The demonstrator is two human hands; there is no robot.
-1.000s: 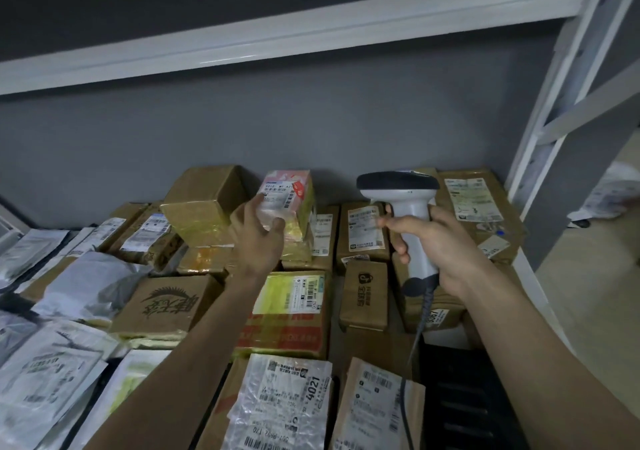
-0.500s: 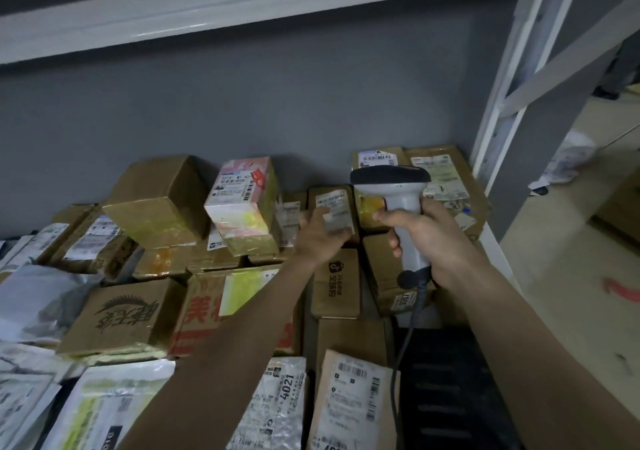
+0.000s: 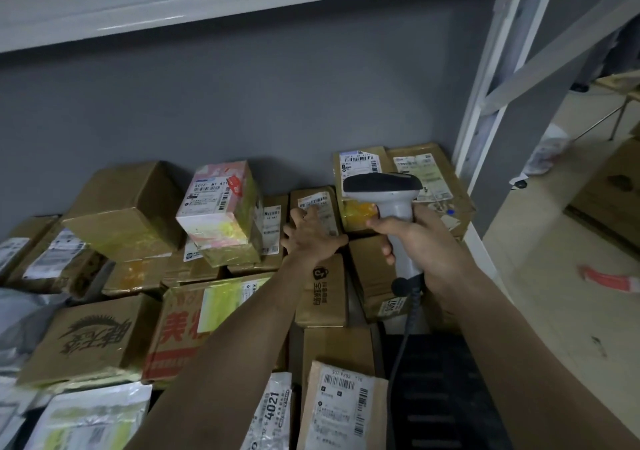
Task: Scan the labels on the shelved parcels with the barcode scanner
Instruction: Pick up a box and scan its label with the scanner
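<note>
The right hand (image 3: 420, 241) is wrapped tight around the handle of the scanner (image 3: 391, 203), whose dark head hangs over the back row of parcels, its cord trailing down toward the front of the shelf. The left hand (image 3: 311, 231) lies flat with fingers spread on the label of a small brown box (image 3: 317, 207), which leans against the grey wall just left of the scanner; nothing is gripped there, the fingers only press.

That pressing is where I see the trouble. The fingers (image 3: 308, 215) cover the lower part of the label, and the barcode strip shows only just above them. If the hand does not slide off, the scan will likely miss or catch only half a code. The scanner head also sits right over the taped box (image 3: 356, 186) behind it, on the scanner's far side, and that box carries its own label, so the beam could easily pick up the wrong parcel.

To the left of the scanner, a pink and white box (image 3: 221, 210) perches tilted on top of others, next to a big plain carton (image 3: 128, 210) that is also tilted. A nudge from the left arm looks enough to send the pink and white one sliding.

The dangling cord could snag on the boxes below the scanner when the hand moves on.
</note>
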